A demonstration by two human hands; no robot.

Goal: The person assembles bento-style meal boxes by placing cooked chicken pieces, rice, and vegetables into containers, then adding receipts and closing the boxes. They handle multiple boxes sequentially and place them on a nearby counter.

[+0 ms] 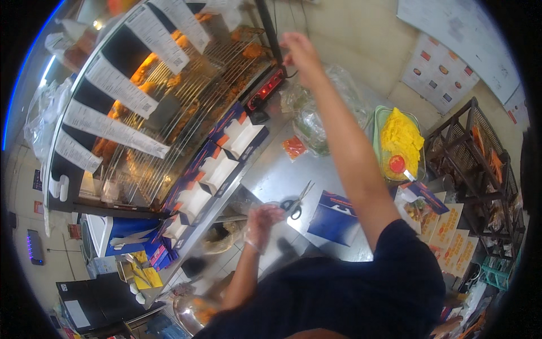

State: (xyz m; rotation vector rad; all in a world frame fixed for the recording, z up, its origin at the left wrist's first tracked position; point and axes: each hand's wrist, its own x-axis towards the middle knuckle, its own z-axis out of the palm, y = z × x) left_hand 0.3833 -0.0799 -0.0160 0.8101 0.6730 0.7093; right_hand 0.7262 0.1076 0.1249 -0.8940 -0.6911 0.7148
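Observation:
My left hand, in a clear plastic glove, is low at the counter's near edge. Its blurred fingertips are beside the black handles of a pair of scissors, and I cannot tell whether they touch. The scissors lie on the metal counter, blades pointing away. My right arm stretches far forward, and my right hand is raised near the right end of the heated display case, fingers apart, nothing visible in them. Below that arm are clear plastic bags and a small red-orange packet.
A row of open folded boxes lines the case front. A flat dark-blue box lies right of the scissors. Further right stands a tub of yellow food with a red-ended utensil, beside a brown basket rack. A metal bowl sits lower left.

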